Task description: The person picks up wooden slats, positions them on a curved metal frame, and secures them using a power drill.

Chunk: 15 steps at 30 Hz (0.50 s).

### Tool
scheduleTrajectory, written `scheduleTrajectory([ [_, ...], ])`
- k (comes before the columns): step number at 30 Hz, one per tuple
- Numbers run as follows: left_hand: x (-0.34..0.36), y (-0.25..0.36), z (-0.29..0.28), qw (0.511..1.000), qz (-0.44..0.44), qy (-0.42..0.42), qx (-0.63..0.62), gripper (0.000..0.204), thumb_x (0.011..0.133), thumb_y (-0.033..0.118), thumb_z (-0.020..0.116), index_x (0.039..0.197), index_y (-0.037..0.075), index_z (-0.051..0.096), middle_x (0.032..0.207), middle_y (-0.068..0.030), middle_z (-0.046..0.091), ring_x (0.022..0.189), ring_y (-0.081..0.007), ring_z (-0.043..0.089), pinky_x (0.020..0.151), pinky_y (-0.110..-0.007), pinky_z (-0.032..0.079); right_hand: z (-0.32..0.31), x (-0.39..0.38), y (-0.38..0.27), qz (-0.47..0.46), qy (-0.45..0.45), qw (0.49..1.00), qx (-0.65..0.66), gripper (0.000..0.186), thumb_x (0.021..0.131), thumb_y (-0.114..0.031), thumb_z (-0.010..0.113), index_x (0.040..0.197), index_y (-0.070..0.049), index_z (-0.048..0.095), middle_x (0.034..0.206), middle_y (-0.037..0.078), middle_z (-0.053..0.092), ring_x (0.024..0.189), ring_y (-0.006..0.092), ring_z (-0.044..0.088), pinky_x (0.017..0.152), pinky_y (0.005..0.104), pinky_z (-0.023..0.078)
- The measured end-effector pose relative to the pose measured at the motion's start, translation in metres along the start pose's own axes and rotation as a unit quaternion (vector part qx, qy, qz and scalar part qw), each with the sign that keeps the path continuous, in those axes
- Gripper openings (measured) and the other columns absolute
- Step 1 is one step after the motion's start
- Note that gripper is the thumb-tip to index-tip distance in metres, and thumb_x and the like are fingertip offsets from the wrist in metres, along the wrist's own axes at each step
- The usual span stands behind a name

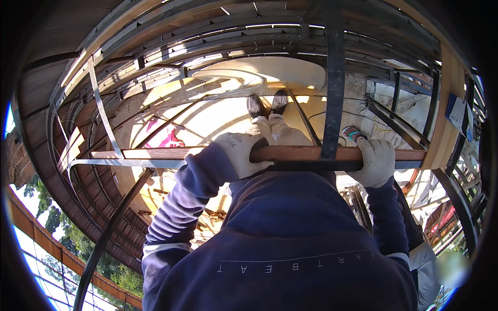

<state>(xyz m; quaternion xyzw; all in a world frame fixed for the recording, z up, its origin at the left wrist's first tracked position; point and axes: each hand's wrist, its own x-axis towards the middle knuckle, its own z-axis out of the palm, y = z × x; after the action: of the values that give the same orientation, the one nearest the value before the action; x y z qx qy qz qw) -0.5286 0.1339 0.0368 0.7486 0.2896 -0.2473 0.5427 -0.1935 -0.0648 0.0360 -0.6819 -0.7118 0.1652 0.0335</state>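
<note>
A long reddish-brown wooden board (301,153) runs across in front of my body, lying along a dark metal bar (311,166). My left hand (241,154), in a whitish work glove, is closed over the board left of the middle, its thumb along the near side. Farther right, my right hand (377,163), gloved the same way, wraps round the board near its right end. Both palms and the undersides of the fingers are hidden. An upright dark metal post (333,78) meets the board between my hands, nearer the right one.
My shoes (267,103) show below, beyond the board. Curved metal framing (228,39) arcs across the far side. A pale curved sheet (264,70) and pink cloth (168,136) lie below. Another person's sandalled foot (354,133) is near my right hand. Layered wooden strips (447,109) stand at right.
</note>
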Motion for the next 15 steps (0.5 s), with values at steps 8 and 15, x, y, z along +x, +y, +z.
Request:
scheduleTrajectory([
  [8, 0.041, -0.038, -0.032, 0.965, 0.006, -0.234, -0.118, 0.033, 0.093, 0.027, 0.064, 0.114, 0.003, 0.074, 0.092, -0.0159, 0.074, 0.086, -0.0273, 0.069, 0.08, -0.041, 0.053, 0.001, 0.004, 0.0, 0.002, -0.012, 1.0, 0.008, 0.08, 0.054, -0.039, 0.093, 0.119, -0.003, 0.064, 0.098, 0.015, 0.067, 0.088, 0.0365, 0.063, 0.084, 0.0497, 0.048],
  [15, 0.041, -0.048, -0.026, 0.957, 0.037, -0.23, -0.171, 0.033, 0.092, 0.017, 0.059, 0.112, -0.007, 0.07, 0.091, -0.0143, 0.073, 0.083, -0.0206, 0.066, 0.079, -0.037, 0.054, 0.002, 0.006, 0.004, -0.014, -0.009, 1.0, 0.01, 0.078, 0.059, -0.04, 0.091, 0.121, -0.001, 0.064, 0.097, 0.016, 0.067, 0.087, 0.0366, 0.063, 0.083, 0.0501, 0.048],
])
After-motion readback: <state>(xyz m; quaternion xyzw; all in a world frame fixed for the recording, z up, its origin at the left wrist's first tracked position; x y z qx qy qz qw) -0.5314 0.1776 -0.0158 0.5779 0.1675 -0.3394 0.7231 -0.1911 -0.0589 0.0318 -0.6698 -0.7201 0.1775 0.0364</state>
